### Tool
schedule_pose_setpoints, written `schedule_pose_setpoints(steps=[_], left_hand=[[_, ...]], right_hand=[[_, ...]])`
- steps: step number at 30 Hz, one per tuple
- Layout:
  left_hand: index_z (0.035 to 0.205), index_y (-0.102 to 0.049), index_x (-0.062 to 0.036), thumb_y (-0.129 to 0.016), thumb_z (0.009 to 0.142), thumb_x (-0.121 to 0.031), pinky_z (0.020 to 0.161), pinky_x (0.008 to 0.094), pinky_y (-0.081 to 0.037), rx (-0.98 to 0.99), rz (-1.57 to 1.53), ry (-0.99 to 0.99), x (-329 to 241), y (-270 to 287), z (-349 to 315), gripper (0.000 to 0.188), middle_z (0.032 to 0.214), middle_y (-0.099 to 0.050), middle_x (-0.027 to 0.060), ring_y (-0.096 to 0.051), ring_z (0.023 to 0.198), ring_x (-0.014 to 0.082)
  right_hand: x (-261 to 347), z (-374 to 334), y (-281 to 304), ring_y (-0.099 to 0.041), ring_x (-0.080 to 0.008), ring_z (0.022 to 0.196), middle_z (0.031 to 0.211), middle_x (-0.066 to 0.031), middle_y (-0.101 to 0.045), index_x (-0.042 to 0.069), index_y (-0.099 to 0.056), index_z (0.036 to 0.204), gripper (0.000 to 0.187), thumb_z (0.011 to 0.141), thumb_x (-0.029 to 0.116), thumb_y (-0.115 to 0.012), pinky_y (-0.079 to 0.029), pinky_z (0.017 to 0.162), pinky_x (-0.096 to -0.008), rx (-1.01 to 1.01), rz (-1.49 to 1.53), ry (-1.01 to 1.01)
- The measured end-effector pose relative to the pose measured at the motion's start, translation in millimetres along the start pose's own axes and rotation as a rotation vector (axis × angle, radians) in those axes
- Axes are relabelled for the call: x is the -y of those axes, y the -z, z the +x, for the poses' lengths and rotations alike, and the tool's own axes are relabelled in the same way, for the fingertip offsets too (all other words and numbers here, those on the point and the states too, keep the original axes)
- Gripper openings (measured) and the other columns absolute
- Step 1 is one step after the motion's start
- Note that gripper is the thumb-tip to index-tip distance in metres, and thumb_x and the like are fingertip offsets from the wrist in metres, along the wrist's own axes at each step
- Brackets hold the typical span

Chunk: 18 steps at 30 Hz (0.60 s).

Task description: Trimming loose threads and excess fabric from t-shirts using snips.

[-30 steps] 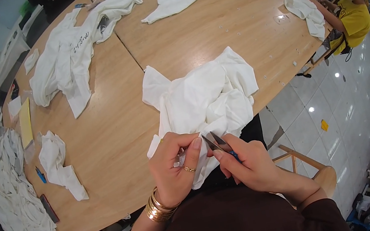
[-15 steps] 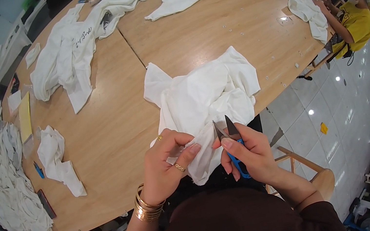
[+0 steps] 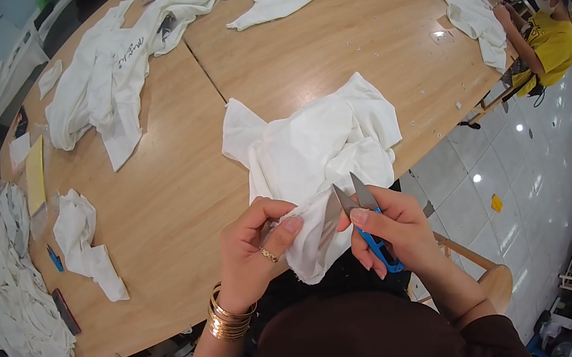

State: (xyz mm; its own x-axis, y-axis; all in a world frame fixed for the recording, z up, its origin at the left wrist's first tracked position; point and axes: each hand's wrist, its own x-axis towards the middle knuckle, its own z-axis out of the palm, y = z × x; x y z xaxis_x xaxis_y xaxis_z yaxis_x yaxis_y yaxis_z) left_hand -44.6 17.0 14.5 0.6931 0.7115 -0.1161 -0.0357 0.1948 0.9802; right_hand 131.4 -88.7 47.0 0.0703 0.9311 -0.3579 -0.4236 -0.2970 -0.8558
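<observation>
A white garment (image 3: 320, 134) lies bunched on the wooden table in front of me, its near end hanging over the edge toward my lap. My left hand (image 3: 255, 241) pinches the fabric's edge between thumb and fingers, with a ring and several gold bangles on that side. My right hand (image 3: 394, 224) is closed around blue-handled thread snips (image 3: 376, 235). Their two pointed blades stand apart and point away from me, just above the cloth and to the right of my left fingers. The fingertips under the snips are partly hidden.
A large heap of white garments (image 3: 12, 295) covers the table's left end. Near it lie a small white piece (image 3: 79, 234), a blue tool (image 3: 54, 258) and a phone-like object (image 3: 66, 313). More white garments (image 3: 108, 80) lie farther back. Someone in yellow (image 3: 553, 43) sits at the right; a wooden stool (image 3: 491, 280) stands nearby.
My right hand and the snips have shifted slightly to the right, and the handles have turned a little. My left hand still pinches the cloth.
</observation>
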Motion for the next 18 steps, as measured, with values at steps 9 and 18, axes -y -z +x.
schedule_pose_setpoints(steps=[9, 18], left_hand=[[0.097, -0.06, 0.0033, -0.059, 0.087, -0.008, 0.071, 0.0207, -0.043, -0.021, -0.022, 0.003, -1, 0, 0, 0.015, 0.086, -0.06, 0.0013, -0.052, 0.078, 0.005], [0.094, -0.062, 0.0015, -0.061, 0.085, -0.009, 0.071, 0.0208, -0.042, -0.01, 0.029, 0.012, -2, -2, 3, 0.014, 0.082, -0.059, 0.0013, -0.052, 0.078, 0.0065]], right_hand=[[12, -2, 8, -0.045, -0.0059, 0.042, 0.055, -0.0026, -0.051, 0.0, -0.059, 0.097, 0.022, 0.093, 0.019, -0.049, -0.035, 0.041, -0.019, -0.018, -0.33, -0.073], [10, -2, -3, -0.052, -0.0154, 0.052, 0.067, -0.0116, -0.059, 0.0, -0.056, 0.093, 0.016, 0.088, 0.016, -0.055, -0.04, 0.05, -0.0277, -0.166, -0.74, 0.14]])
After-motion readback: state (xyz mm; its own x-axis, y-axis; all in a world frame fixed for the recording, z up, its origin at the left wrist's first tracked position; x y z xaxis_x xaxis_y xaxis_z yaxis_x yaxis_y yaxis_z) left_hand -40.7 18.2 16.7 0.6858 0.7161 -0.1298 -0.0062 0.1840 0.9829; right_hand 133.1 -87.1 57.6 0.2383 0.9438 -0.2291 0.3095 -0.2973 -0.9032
